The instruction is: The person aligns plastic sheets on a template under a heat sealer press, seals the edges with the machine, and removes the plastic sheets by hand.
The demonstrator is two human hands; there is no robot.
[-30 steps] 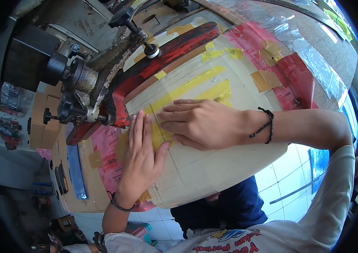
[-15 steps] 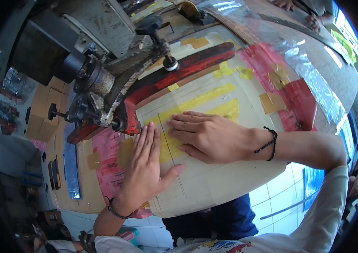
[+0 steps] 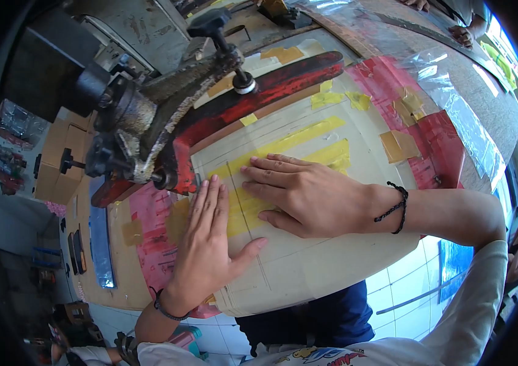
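The grey counter (image 3: 493, 122) spreads out beyond the right grip, ahead and to its right. The large cream sheet (image 3: 338, 262) lies directly beneath both grips. A metal arm (image 3: 201, 73) stands ahead of the left grip, and its long red bar (image 3: 289, 79) ends just beside that grip's fingertips. Red plastic (image 3: 431, 143) shows on the far side of the right grip and also left of the left one. The left grip (image 3: 204, 250) and right grip (image 3: 304, 198) are both spread flat and wide, clasping nothing, palms down. Yellow tape (image 3: 307, 134) runs under the right grip's fingers and out past them. A black bracelet (image 3: 404, 210) circles the right wrist, and a thin pencil line (image 3: 239, 198) passes between the two grips
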